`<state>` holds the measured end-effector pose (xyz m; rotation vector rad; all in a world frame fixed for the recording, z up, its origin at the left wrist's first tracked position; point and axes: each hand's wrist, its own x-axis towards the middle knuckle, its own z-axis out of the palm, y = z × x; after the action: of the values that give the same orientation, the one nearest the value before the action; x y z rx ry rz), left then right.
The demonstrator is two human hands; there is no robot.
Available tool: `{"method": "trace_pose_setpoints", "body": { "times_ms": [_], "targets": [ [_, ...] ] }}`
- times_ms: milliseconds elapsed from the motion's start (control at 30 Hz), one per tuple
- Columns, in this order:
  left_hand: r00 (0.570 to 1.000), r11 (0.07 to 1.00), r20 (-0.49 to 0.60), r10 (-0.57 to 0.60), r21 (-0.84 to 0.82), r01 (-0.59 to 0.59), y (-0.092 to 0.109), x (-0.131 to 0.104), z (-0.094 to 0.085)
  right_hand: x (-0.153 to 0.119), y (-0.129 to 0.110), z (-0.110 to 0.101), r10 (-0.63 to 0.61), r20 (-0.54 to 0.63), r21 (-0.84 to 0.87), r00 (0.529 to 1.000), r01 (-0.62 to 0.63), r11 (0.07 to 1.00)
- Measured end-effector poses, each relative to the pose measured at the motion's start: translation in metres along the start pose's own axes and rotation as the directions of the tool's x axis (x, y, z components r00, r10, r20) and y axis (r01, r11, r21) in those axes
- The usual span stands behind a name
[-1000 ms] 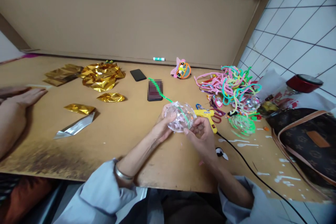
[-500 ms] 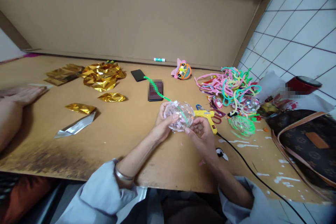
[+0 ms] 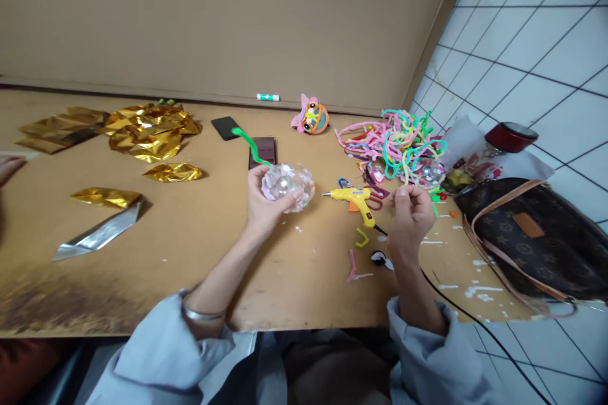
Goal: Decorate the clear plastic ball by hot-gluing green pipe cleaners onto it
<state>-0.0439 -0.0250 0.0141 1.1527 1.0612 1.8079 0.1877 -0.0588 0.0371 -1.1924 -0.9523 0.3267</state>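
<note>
My left hand [image 3: 262, 205] is closed around a clear plastic ball [image 3: 292, 185] with pale pink and white bits on it. From behind the ball a green pipe cleaner [image 3: 251, 145] sticks out to the upper left. My right hand [image 3: 412, 218] is raised over the table on the right, thumb and fingertips pinched together; whatever is between them, if anything, is too small to make out. Between my hands lies a yellow glue gun [image 3: 358, 200], its nozzle pointing left at the ball. Scissors with dark red handles [image 3: 375, 202] lie partly behind it.
Pipe cleaners [image 3: 394, 142] are heaped at the back right, near a red-lidded jar [image 3: 498, 145] and a brown handbag [image 3: 536, 234]. Gold foil [image 3: 147, 130] lies at left. A decorated ball [image 3: 311, 117], glue stick [image 3: 268, 97] and phone [image 3: 263, 149] sit behind. Another person's hand [image 3: 9, 168] shows far left.
My right hand has left the ball and moved right, its fingers now pinched. My left hand still holds the ball. The view has shifted right, and the other person's hand is mostly out of sight.
</note>
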Motion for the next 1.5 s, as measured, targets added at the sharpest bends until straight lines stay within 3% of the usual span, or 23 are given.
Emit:
{"method": "trace_pose_setpoints", "body": {
  "times_ms": [167, 267, 333, 467, 567, 767, 1033, 1133, 1200, 1333, 1500],
  "targets": [
    [0.998, 0.981, -0.001, 0.07, 0.183, -0.068, 0.007, -0.003, 0.002, 0.011, 0.015, -0.008, -0.124, -0.048, -0.2, 0.991, 0.112, 0.973],
    [0.998, 0.982, -0.003, 0.066, 0.177, -0.065, 0.01, -0.004, 0.004, 0.016, 0.026, -0.01, -0.144, 0.171, -0.437, 0.975, 0.206, 0.876],
    [0.999, 0.985, 0.002, 0.049, 0.166, -0.049, 0.01, -0.004, 0.005, 0.016, 0.032, -0.01, -0.06, 0.332, -0.568, 0.941, 0.25, 0.784],
    [0.999, 0.987, 0.019, 0.044, 0.157, -0.047, 0.009, -0.005, 0.005, 0.004, 0.038, -0.006, 0.061, 0.541, -0.688, 0.839, 0.4, 0.606],
    [0.997, 0.987, 0.034, 0.067, 0.143, -0.071, 0.007, -0.006, 0.005, -0.003, 0.041, -0.002, 0.074, 0.617, -0.707, 0.783, 0.511, 0.49],
    [0.994, 0.972, 0.011, 0.109, 0.207, -0.109, 0.006, -0.005, 0.004, -0.004, 0.049, 0.003, -0.016, 0.601, -0.683, 0.799, 0.524, 0.508],
    [0.981, 0.947, -0.01, 0.192, 0.263, -0.183, 0.006, -0.003, 0.001, -0.029, 0.041, 0.01, -0.071, 0.71, -0.576, 0.7, 0.637, 0.513],
    [0.981, 0.95, 0.004, 0.196, 0.246, -0.191, 0.005, -0.004, 0.002, -0.013, 0.037, 0.009, -0.055, 0.712, -0.595, 0.7, 0.643, 0.482],
    [0.979, 0.949, 0.037, 0.198, 0.244, -0.201, 0.003, -0.005, 0.002, 0.007, 0.036, 0.01, -0.043, 0.685, -0.637, 0.727, 0.627, 0.448],
    [0.922, 0.88, 0.166, 0.351, 0.278, -0.385, -0.002, -0.007, 0.001, 0.037, 0.04, 0.014, 0.047, 0.634, -0.74, 0.772, 0.588, 0.327],
    [0.776, 0.701, 0.347, 0.526, 0.34, -0.627, -0.002, -0.007, -0.002, 0.04, 0.052, 0.014, 0.141, 0.666, -0.737, 0.732, 0.619, 0.271]
  ]
}}
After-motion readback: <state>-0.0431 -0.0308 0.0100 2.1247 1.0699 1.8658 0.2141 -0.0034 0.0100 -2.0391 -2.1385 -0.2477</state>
